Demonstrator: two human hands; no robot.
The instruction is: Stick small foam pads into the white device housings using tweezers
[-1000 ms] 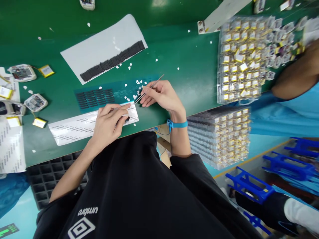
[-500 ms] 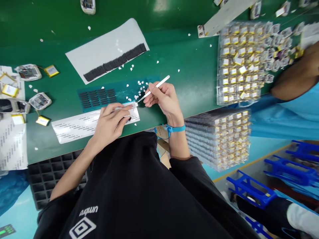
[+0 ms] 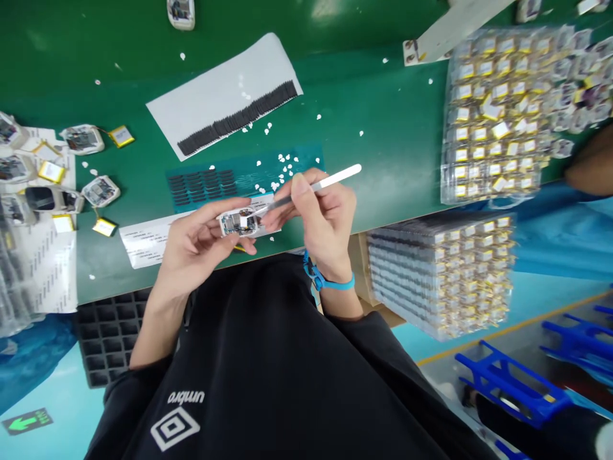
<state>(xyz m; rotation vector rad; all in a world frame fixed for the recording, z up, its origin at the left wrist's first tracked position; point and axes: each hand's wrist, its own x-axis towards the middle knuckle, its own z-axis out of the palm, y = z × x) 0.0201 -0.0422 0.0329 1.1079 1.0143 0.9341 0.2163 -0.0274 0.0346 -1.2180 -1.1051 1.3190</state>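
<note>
Between the fingers and thumb of my left hand is a small white device housing with its circuit board facing up. My right hand pinches white-handled tweezers. Their tip points into the housing, beside a small white piece over the board. Under my hands lies a printed white backing sheet. Just beyond it, a teal sheet carries rows of black strips. Small white scraps are scattered close to my right hand.
A white sheet with a row of black strips lies farther back. Open housings with yellow batteries sit at left. At right are a clear tray of batteries, a metal bracket, stacked trays and another person's arm.
My left hand has come off the backing sheet and now holds up the white housing. The tweezers have moved from the sheet's corner to the housing. The view has shifted slightly.
</note>
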